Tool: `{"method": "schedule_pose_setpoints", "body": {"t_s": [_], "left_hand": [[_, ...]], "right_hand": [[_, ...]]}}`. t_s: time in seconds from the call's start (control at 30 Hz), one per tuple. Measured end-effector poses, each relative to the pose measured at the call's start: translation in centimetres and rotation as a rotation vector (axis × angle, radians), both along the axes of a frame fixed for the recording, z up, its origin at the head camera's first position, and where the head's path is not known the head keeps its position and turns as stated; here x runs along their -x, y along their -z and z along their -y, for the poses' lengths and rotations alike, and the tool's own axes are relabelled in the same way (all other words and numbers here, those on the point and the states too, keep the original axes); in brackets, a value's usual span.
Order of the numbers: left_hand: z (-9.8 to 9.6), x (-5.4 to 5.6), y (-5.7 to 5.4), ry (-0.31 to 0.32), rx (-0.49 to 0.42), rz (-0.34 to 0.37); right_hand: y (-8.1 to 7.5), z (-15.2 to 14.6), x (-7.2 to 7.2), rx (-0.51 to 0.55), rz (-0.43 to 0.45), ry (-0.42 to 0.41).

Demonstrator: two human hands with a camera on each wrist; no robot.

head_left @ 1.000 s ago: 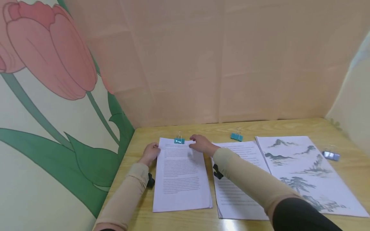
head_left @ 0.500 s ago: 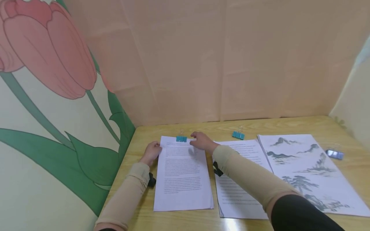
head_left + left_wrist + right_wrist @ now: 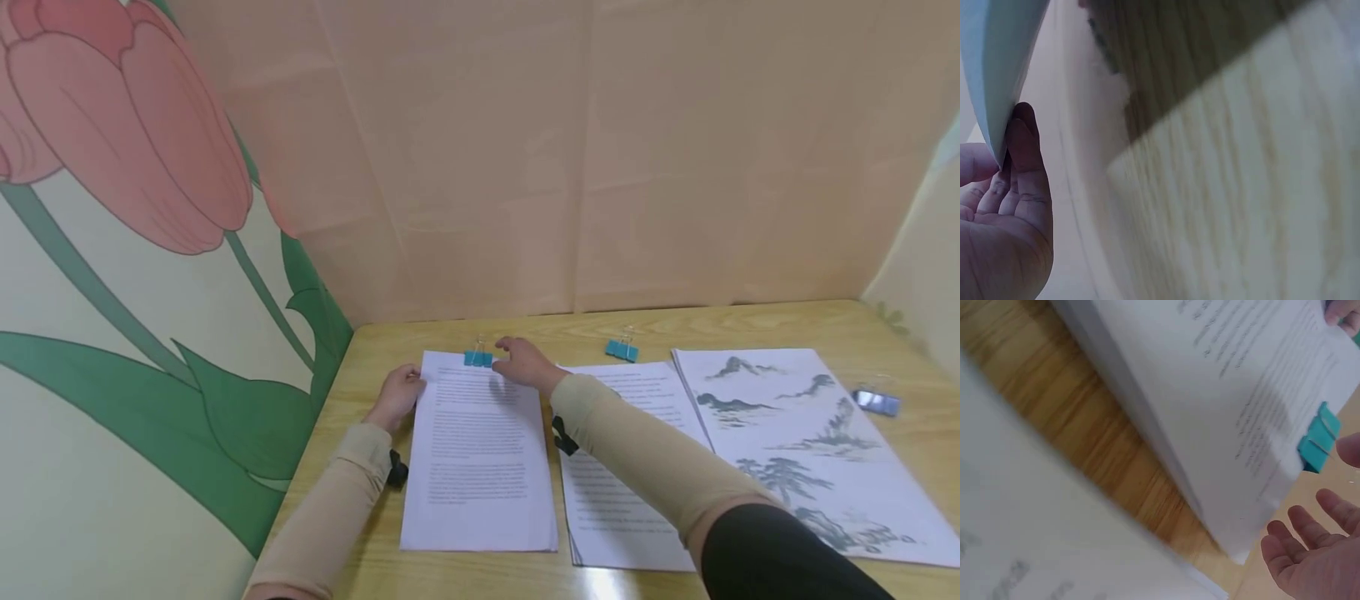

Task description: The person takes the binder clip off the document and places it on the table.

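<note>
A stack of printed paper (image 3: 480,450) lies on the table in front of me, a teal binder clip (image 3: 478,358) on its top edge. My left hand (image 3: 397,397) pinches the stack's upper left edge; in the left wrist view its thumb and fingers meet on the sheets (image 3: 1004,69). Beside the clip, over the stack's upper right corner, is my right hand (image 3: 525,365). Its fingers are loosely bent and hold nothing. In the right wrist view, they spread apart near the clip (image 3: 1320,439), and a small gap seems to separate them from it.
To the right lies a second printed stack (image 3: 626,508), partly under my right forearm, with another teal binder clip (image 3: 622,350) above it. A stack topped with ink landscapes (image 3: 795,425) follows, then a shiny silvery clip (image 3: 877,402). A pinkish-brown sheet (image 3: 465,167) covers the back.
The head view has shifted slightly. The gap between my right fingertips and the binder clip has narrowed. My left hand keeps its hold on the stack's edge.
</note>
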State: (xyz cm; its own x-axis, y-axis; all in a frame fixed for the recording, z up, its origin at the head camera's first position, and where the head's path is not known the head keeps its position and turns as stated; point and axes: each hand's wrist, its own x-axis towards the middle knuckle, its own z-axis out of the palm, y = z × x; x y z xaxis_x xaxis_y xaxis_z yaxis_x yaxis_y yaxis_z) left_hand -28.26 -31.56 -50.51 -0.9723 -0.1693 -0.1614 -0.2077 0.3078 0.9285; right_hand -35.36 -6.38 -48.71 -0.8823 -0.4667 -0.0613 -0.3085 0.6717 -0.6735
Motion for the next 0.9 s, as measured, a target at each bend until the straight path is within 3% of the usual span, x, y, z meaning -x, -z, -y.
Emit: {"method": "schedule_pose_setpoints", "body": {"t_s": [0.2,0.5,0.9], "left_hand": [[0.08,-0.27,-0.15,-0.001,0.001,-0.023],[0.04,-0.34,-0.09,0.040,-0.030,-0.059],[-0.46,-0.34,-0.09,0.029,-0.031,-0.040]], "right_hand": [[-0.42,0.09,0.15,-0.033,-0.016,-0.020],[-0.41,0.07,0.27,-0.032,0.055,-0.003],[-0.40,0.56,0.62,-0.064,0.077,-0.005]]}}
